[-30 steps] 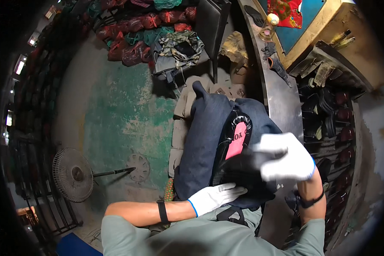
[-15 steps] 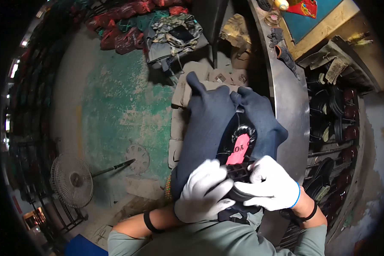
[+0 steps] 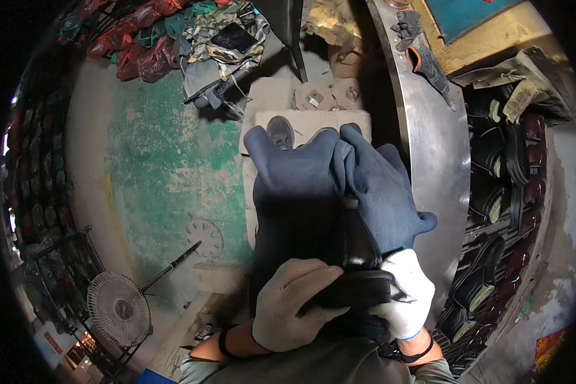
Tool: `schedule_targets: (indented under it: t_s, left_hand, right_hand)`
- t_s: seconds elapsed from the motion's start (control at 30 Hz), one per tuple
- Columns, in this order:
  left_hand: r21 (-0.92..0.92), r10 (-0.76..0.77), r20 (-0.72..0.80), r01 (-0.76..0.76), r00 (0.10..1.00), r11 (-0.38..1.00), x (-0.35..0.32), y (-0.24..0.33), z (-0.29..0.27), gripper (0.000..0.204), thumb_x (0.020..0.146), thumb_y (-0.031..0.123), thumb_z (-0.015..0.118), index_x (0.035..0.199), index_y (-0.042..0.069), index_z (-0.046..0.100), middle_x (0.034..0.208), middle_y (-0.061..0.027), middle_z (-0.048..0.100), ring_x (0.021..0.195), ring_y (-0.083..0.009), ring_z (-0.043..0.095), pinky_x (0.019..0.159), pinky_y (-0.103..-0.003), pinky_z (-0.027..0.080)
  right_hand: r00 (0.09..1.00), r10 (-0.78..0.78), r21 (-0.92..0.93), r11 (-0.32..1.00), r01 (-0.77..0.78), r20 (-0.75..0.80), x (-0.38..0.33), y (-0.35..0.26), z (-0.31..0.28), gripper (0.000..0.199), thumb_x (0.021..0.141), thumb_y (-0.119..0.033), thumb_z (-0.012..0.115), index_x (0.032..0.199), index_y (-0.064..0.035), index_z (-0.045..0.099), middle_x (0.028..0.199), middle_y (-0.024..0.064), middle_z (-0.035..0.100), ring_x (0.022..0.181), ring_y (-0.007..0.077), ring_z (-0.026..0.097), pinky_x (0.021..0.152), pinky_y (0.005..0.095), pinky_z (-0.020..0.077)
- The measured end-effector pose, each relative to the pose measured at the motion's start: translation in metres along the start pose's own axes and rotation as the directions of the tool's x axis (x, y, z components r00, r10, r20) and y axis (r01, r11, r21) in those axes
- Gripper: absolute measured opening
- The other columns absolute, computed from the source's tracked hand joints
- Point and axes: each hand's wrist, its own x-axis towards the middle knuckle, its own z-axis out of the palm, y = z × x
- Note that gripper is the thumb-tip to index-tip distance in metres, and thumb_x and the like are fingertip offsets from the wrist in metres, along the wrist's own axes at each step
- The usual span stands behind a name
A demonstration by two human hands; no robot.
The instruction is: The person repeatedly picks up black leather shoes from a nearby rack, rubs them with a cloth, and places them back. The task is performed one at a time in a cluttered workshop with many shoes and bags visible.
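A black shoe (image 3: 358,289) with a dark sole is held over my lap, mostly in shadow. My left hand (image 3: 294,304), in a white knit glove, grips it from the left with fingers and thumb on either side. My right hand (image 3: 406,294), gloved in white with a blue cuff edge, holds its right end. Just beyond lies another black shoe (image 3: 357,240) between my thighs, on the blue-grey cloth (image 3: 294,173) that covers my legs. The underside of the held shoe is hidden.
A metal-topped bench (image 3: 432,160) runs along my right, with a grey glove (image 3: 429,70) on it. Beyond it a rack holds several shoes (image 3: 489,205). On the left stands a fan (image 3: 118,307). Camouflage clothing (image 3: 227,41) lies on a seat ahead.
The held shoe has turned, so its dark side shows rather than its patterned underside. My right hand has come lower and closer in. The pink insole of the lap shoe no longer shows.
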Motion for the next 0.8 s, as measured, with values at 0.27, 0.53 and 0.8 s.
schedule_targets:
  t_s: [0.27, 0.53, 0.8]
  left_hand:
    - [0.282, -0.496, 0.229, 0.431, 0.837, 0.857, 0.070, 0.011, -0.032, 0.073, 0.068, 0.035, 0.105, 0.125, 0.001, 0.074, 0.099, -0.0124, 0.073, 0.077, -0.0228, 0.071, 0.073, -0.034, 0.060]
    - [0.252, -0.135, -0.082, 0.152, 0.987, 0.956, -0.010, 0.009, 0.010, 0.037, 0.085, 0.017, 0.095, 0.113, -0.001, 0.079, 0.094, -0.0136, 0.073, 0.076, -0.0247, 0.071, 0.073, -0.035, 0.058]
    - [0.161, 0.018, -0.344, 0.040, 0.939, 0.986, -0.074, 0.091, 0.011, 0.119, 0.053, 0.046, 0.113, 0.146, -0.001, 0.056, 0.132, -0.0193, 0.068, 0.112, -0.0324, 0.072, 0.097, -0.044, 0.061]
  right_hand:
    - [0.883, 0.468, -0.025, 0.884, -0.467, 0.029, 0.049, -0.025, -0.023, 0.091, 0.059, -0.005, 0.101, 0.146, -0.0072, 0.073, 0.075, 0.0003, 0.063, 0.067, 0.0079, 0.055, 0.066, 0.0265, 0.0507]
    - [0.981, -0.191, -0.410, 0.898, 0.162, -0.030, -0.008, -0.002, 0.001, 0.066, 0.084, -0.028, 0.094, 0.141, -0.0011, 0.075, 0.075, 0.0063, 0.060, 0.065, 0.0205, 0.060, 0.063, 0.0348, 0.0523]
    - [0.816, -0.549, -0.363, 0.809, 0.463, -0.183, -0.077, -0.063, 0.016, 0.062, 0.085, -0.012, 0.088, 0.140, 0.0089, 0.069, 0.103, 0.0209, 0.073, 0.089, 0.0380, 0.073, 0.080, 0.0450, 0.0612]
